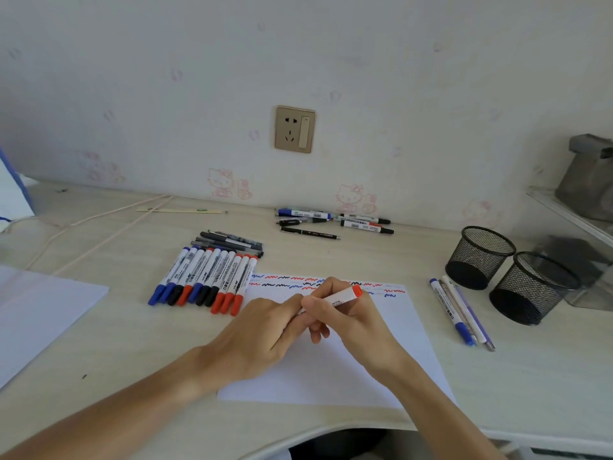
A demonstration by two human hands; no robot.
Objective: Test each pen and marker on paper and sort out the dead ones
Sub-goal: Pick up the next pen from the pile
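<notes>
A white-barrelled red marker (345,296) is held over the test paper (335,366). My right hand (345,318) grips its barrel, red end pointing up and right. My left hand (262,336) closes on the marker's lower end, which is hidden between my fingers. Red, black and blue squiggles run along the paper's far edge. A tidy row of blue, black and red markers (205,280) lies left of the paper with dark pens (232,242) behind it. Another group of pens and markers (331,222) lies near the wall. Three pens (461,312) lie right of the paper.
Two black mesh pen cups (479,257) (532,288) stand at the right. A second white sheet (36,313) lies at the left. Pale cables (99,227) cross the desk's far left. A shelf with a grey object (587,180) is at the far right. The desk's curved front edge runs below my arms.
</notes>
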